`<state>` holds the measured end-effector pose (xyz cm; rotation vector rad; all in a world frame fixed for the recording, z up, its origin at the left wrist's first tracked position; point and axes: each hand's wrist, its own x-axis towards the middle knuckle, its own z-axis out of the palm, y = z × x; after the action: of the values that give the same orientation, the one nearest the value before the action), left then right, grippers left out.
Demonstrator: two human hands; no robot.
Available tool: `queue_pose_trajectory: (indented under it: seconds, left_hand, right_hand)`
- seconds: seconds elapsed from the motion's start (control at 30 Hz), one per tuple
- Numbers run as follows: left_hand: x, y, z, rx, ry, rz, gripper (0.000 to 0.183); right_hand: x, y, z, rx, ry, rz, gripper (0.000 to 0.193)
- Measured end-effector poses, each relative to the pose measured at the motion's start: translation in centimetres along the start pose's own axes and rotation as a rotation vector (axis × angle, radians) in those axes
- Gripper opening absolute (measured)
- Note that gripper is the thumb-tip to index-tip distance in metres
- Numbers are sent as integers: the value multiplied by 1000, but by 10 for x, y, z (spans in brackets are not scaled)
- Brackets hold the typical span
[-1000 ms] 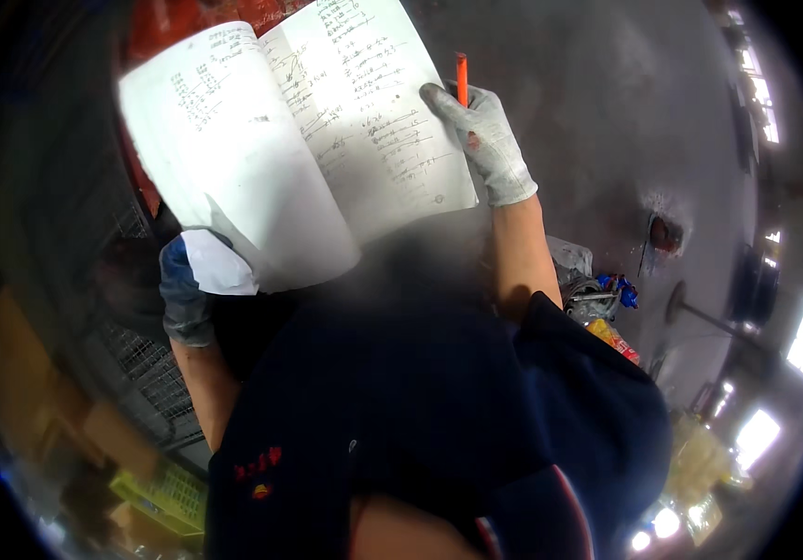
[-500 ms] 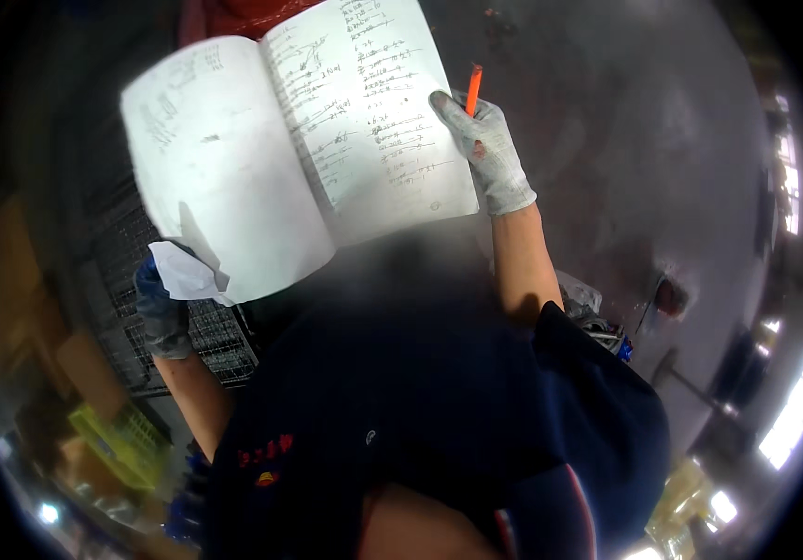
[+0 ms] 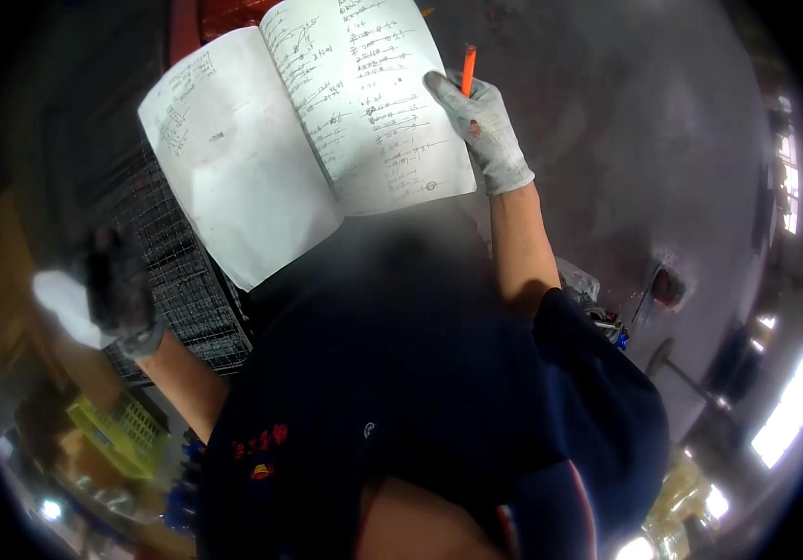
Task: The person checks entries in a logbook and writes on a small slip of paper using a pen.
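An open notebook [image 3: 243, 177] with handwritten lines, mostly on its right page, is held up in front of me. My right hand [image 3: 493, 140], in a pale, stained glove, grips its right edge with the thumb on the page. An orange pencil-like stick [image 3: 468, 71] rises from behind that thumb, held in the same hand. Off the notebook's lower left, my left hand [image 3: 123, 294] wears a dark, dirty glove and is smeared by motion. A piece of white paper [image 3: 67, 304] is in it, on its outer side. The left fingers are hard to make out.
Below my left hand are a dark wire-mesh surface [image 3: 191, 299] and, farther down, a yellow plastic crate [image 3: 121, 434]. Something red [image 3: 229, 14] lies beyond the notebook. Grey floor [image 3: 625, 140] spreads at the right, with a thin rod on a round base [image 3: 667, 359].
My left hand has moved left, away from the notebook, taking the white paper with it. The notebook and right hand have shifted slightly upward, and the left page shows uncovered.
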<state>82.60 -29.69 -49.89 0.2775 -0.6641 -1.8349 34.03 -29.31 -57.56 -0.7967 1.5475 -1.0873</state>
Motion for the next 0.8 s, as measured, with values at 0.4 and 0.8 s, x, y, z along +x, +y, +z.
queue_pose_trajectory:
  seconds: [0.4, 0.8]
  left_hand:
    - [76, -143, 24, 802, 198, -199, 21]
    - [85, -152, 21, 586, -1, -197, 30]
  right_hand:
    - [10, 17, 6, -331, 127, -79, 42]
    - [-33, -47, 46, -145, 56, -256, 45]
